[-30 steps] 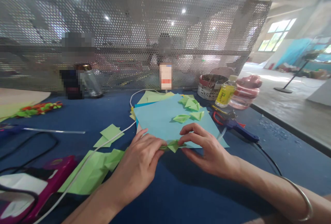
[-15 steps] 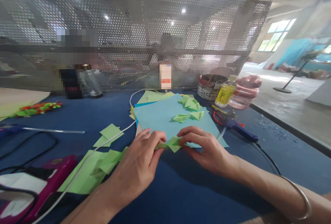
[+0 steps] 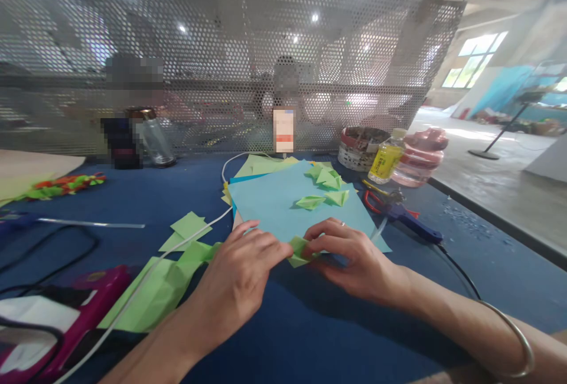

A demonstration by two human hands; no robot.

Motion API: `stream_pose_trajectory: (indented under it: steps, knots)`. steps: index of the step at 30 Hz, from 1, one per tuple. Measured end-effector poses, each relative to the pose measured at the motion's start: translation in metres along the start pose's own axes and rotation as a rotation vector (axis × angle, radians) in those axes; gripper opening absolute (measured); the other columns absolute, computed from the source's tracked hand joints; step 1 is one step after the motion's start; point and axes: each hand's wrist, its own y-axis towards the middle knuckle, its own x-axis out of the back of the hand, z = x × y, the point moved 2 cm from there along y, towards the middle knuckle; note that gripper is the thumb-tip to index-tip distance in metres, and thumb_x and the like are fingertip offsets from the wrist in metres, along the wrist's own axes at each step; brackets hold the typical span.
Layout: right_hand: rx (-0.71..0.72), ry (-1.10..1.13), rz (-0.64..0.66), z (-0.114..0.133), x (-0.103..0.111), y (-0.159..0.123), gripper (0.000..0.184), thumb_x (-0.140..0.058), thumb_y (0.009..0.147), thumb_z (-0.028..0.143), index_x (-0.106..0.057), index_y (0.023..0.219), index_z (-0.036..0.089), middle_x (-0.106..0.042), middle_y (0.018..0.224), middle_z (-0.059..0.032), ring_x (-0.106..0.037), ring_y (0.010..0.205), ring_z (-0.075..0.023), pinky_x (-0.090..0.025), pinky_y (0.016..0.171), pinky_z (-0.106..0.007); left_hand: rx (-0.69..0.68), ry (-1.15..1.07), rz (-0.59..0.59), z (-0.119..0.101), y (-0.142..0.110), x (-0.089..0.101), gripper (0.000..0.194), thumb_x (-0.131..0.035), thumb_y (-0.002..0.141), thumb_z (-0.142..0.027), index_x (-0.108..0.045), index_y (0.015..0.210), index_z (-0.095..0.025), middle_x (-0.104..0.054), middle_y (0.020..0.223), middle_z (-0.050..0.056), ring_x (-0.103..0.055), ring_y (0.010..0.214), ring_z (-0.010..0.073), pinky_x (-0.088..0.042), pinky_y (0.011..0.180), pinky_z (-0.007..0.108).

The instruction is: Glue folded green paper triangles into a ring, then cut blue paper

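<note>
Between my two hands is a small green folded paper (image 3: pixel 298 252), just in front of the light blue sheet (image 3: pixel 270 201). My left hand (image 3: pixel 243 272) is closed, its fingertips pressed against the paper's left side. Curled round the right side are the fingers and thumb of my right hand (image 3: pixel 349 254), which hide that part. Several folded green pieces (image 3: pixel 328 178) lie on the blue sheet beyond. To the left of my left hand rest more green papers (image 3: pixel 153 295), some flat and some folded, partly covered by my forearm.
A glue gun (image 3: pixel 411 221) and red-handled pliers (image 3: pixel 374 202) lie at right. Behind them stand a yellow-labelled bottle (image 3: pixel 386 159), a pink container (image 3: pixel 419 159) and a round tub (image 3: pixel 357 150). A white cable (image 3: pixel 146 280) crosses the left side. A perforated metal screen (image 3: pixel 212 77) rises behind.
My left fingers have moved right onto the small folded paper, covering more of it. The paper has turned slightly. My right hand stays nearly in place.
</note>
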Motion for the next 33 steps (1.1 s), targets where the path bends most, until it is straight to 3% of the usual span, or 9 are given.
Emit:
stream_pose_trajectory:
  steps: [3, 5, 9, 13, 15, 18, 24, 30, 33]
  knots:
    - [-0.004, -0.033, -0.012, 0.006, 0.016, 0.004, 0.018, -0.063, 0.084, 0.021, -0.062, 0.102, 0.019, -0.062, 0.109, -0.0096, -0.059, 0.101, -0.0190, -0.049, 0.090, -0.033, 0.003, 0.008, -0.013, 0.000, 0.001, 0.001, 0.035, -0.039, 0.087, 0.001, -0.057, 0.103, -0.024, -0.065, 0.089, -0.001, -0.060, 0.084, 0.0149, -0.032, 0.104, 0.045]
    - [-0.067, -0.104, -0.101, 0.006, 0.036, 0.006, 0.013, -0.057, 0.087, 0.022, -0.060, 0.100, 0.019, -0.061, 0.109, -0.0094, -0.059, 0.102, -0.0194, -0.048, 0.088, -0.033, -0.013, 0.014, -0.032, 0.001, 0.001, 0.000, 0.035, -0.039, 0.085, 0.002, -0.057, 0.102, -0.023, -0.066, 0.089, -0.001, -0.060, 0.083, 0.0150, -0.031, 0.104, 0.046]
    - [-0.375, -0.318, -0.248, -0.015, 0.088, -0.006, 0.014, -0.051, 0.090, 0.031, -0.060, 0.087, 0.020, -0.064, 0.084, -0.0040, -0.060, 0.071, -0.0159, -0.048, 0.064, -0.029, -0.042, 0.038, -0.086, 0.003, -0.001, -0.003, 0.036, -0.039, 0.083, 0.003, -0.056, 0.101, -0.022, -0.066, 0.087, -0.001, -0.060, 0.080, 0.0152, -0.034, 0.102, 0.047]
    - [-0.675, -0.639, -0.034, -0.056, 0.119, -0.041, 0.016, -0.051, 0.085, 0.031, -0.060, 0.079, 0.019, -0.066, 0.079, -0.0054, -0.062, 0.069, -0.0206, -0.045, 0.065, -0.033, -0.027, 0.054, -0.090, 0.002, -0.001, -0.004, 0.033, -0.038, 0.086, 0.001, -0.055, 0.102, -0.022, -0.066, 0.086, -0.001, -0.060, 0.079, 0.0153, -0.034, 0.102, 0.049]
    - [-0.777, -0.764, 0.079, -0.076, 0.121, -0.061, 0.017, -0.051, 0.083, 0.028, -0.058, 0.094, 0.018, -0.066, 0.095, -0.0108, -0.064, 0.084, -0.0258, -0.046, 0.069, -0.034, -0.014, 0.062, -0.072, 0.001, -0.001, -0.003, 0.032, -0.037, 0.087, 0.000, -0.055, 0.102, -0.022, -0.066, 0.086, -0.001, -0.060, 0.079, 0.0152, -0.034, 0.102, 0.050]
    - [-0.865, -0.833, 0.114, -0.093, 0.113, -0.081, 0.029, -0.056, 0.075, 0.024, -0.055, 0.101, 0.013, -0.064, 0.093, -0.0161, -0.064, 0.084, -0.0308, -0.046, 0.069, -0.037, -0.017, 0.077, -0.077, 0.000, 0.000, -0.002, 0.032, -0.036, 0.088, 0.001, -0.053, 0.102, -0.022, -0.065, 0.085, -0.001, -0.060, 0.077, 0.0147, -0.035, 0.101, 0.050]
    - [-0.914, -0.936, 0.134, -0.096, 0.095, -0.083, 0.040, -0.055, 0.080, 0.026, -0.049, 0.115, 0.007, -0.060, 0.096, -0.0183, -0.063, 0.086, -0.0304, -0.046, 0.069, -0.035, -0.015, 0.107, -0.080, 0.000, -0.001, -0.001, 0.031, -0.035, 0.088, 0.001, -0.053, 0.100, -0.022, -0.064, 0.081, -0.002, -0.059, 0.075, 0.0138, -0.036, 0.101, 0.050]
    - [-0.997, -1.013, 0.104, -0.090, 0.103, -0.075, 0.020, -0.052, 0.083, 0.021, -0.060, 0.094, 0.007, -0.060, 0.090, -0.0214, -0.064, 0.071, -0.0291, -0.044, 0.059, -0.035, -0.042, 0.140, -0.138, -0.001, -0.002, 0.001, 0.032, -0.036, 0.086, 0.003, -0.053, 0.099, -0.022, -0.064, 0.081, -0.001, -0.059, 0.076, 0.0143, -0.036, 0.101, 0.049]
    - [-0.841, -1.020, -0.047, -0.072, 0.116, -0.065, 0.016, -0.049, 0.085, 0.021, -0.062, 0.087, 0.013, -0.062, 0.087, -0.0195, -0.064, 0.075, -0.0296, -0.046, 0.061, -0.035, -0.047, 0.136, -0.148, -0.001, -0.002, 0.002, 0.030, -0.038, 0.087, 0.000, -0.054, 0.099, -0.022, -0.064, 0.082, -0.001, -0.059, 0.076, 0.0151, -0.035, 0.102, 0.050]
